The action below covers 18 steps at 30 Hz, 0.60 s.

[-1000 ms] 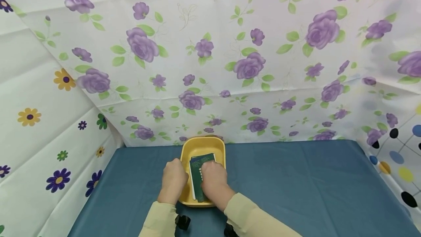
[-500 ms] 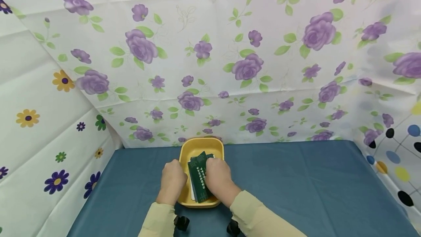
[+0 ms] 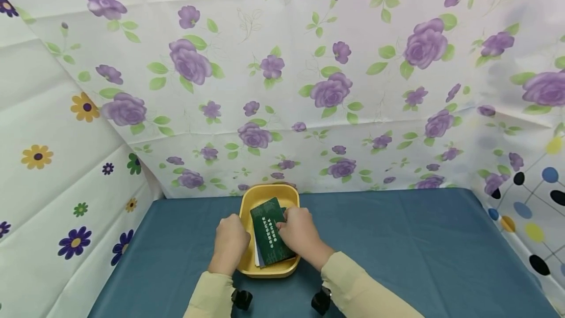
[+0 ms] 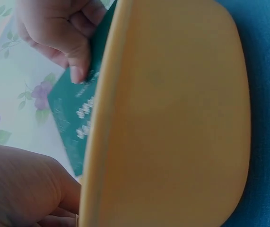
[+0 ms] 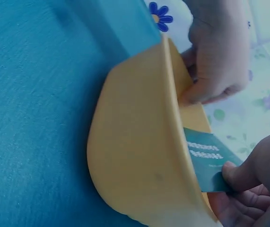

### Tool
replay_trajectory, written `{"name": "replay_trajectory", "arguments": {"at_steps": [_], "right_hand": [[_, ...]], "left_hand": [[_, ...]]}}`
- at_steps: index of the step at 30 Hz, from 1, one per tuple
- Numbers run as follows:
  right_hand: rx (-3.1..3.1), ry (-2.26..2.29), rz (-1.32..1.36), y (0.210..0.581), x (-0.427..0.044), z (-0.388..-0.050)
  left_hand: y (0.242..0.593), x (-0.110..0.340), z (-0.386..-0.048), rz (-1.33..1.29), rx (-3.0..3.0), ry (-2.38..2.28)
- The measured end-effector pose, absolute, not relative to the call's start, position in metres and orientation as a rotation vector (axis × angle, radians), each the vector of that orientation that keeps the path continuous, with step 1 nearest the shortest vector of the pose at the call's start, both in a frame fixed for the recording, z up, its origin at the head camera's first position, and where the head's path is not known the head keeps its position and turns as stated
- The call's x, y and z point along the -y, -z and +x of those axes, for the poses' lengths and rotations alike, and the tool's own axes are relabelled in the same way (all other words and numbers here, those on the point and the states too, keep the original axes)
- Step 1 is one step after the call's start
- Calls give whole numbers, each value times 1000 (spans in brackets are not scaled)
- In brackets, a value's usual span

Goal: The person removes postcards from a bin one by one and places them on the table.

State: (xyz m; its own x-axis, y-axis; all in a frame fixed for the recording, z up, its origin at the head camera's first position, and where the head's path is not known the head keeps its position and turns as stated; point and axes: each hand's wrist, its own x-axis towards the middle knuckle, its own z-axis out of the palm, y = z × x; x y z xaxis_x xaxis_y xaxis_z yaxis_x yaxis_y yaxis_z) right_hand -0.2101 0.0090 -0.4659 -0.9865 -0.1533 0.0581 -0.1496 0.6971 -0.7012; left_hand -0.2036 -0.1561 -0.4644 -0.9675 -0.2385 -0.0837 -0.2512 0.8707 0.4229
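A yellow plastic basin stands at the back of the table near the cloth wall. My left hand holds its left rim, thumb on the inner side as the right wrist view shows. Over the basin, a dark green booklet with pale lettering lies tilted. My right hand pinches the booklet's right edge, thumb on the cover and fingers beneath. Under it, edges of a white and bluish paper item show; most of that is hidden. In the left wrist view the booklet rises above the rim.
A blue-grey cloth covers the table. Behind it hangs a white sheet with purple flowers. Patterned sheets close off the left and right sides. Black wrist-camera mounts hang below the sleeves.
My right hand has moved right and slightly up, drawing the green booklet off the items below and turning its cover into full view. The left hand stays at the basin's rim.
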Motion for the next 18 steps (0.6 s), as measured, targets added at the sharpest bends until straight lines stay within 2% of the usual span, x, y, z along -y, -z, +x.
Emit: {"name": "replay_trajectory", "arguments": {"at_steps": [8,18], "right_hand": [[-2871,1342,-126,452,-25,-221],[-2845,1514,95,434,-70,-241]], "left_hand": [[466,160,-206,-369,-2979,-682],[465,165,-207,-328,-3004,-694]]}}
